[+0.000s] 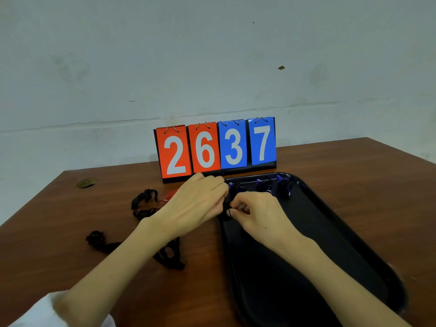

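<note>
On the left of the brown wooden table (59, 220) lie loose black lacy stretchy bands (145, 201), well apart from the tray. Next comes the left hand (195, 204). Its fingers are curled and pinch a small black soft band (227, 208). This band is in the air between the two hands, just over the left edge of the tray. Behind the hands, at the far side, stands a red and blue flip number board (215, 149) (it reads 2637). The right hand (254, 213) pinches the same band with thumb and fingers. Under it sits the long black plastic tray (295, 267). At its far end are three rolled black bands with purple clips (264, 185).

I think the band is very light, floppy and stretchy. It will not break, but it can slip and come undone, so hold it tight at the folded middle.
</note>
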Available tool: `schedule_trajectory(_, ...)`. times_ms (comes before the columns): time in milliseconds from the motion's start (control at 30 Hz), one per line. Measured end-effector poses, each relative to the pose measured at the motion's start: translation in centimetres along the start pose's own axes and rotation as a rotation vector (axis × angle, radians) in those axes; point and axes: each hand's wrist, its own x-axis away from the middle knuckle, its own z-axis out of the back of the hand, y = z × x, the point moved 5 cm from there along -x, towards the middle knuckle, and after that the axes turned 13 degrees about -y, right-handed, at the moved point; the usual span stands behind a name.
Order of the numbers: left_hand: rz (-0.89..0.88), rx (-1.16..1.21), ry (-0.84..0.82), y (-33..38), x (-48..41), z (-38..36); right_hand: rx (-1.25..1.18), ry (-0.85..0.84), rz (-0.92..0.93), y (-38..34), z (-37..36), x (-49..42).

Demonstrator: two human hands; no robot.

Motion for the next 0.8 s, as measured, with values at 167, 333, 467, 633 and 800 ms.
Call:
schedule_trajectory(167,0.132,0.219,0.018,-1.2,0.6,0.3,-0.046,0.031,0.023,-0.6,0.6,0.2)
schedule_trajectory(333,0.214,0.534,0.008,-0.5,0.3,-0.5,-0.067,0.04,-0.125,0.6,2.1,1.6)
schedule_trajectory(467,0.201,0.613,-0.03,1.4,-0.1,-1.9,-0.229,0.256,-0.344,4.3,4.7,5.3)
schedule_trajectory(633,0.098,0.433,-0.169,4.5,-0.2,-5.0,-0.129,0.3,-0.591,7.3,4.7,8.1)
schedule_trajectory(800,0.157,0.608,-0.245,4.1,-0.3,-6.6,-0.066,0.252,-0.624,7.7,3.5,7.8)
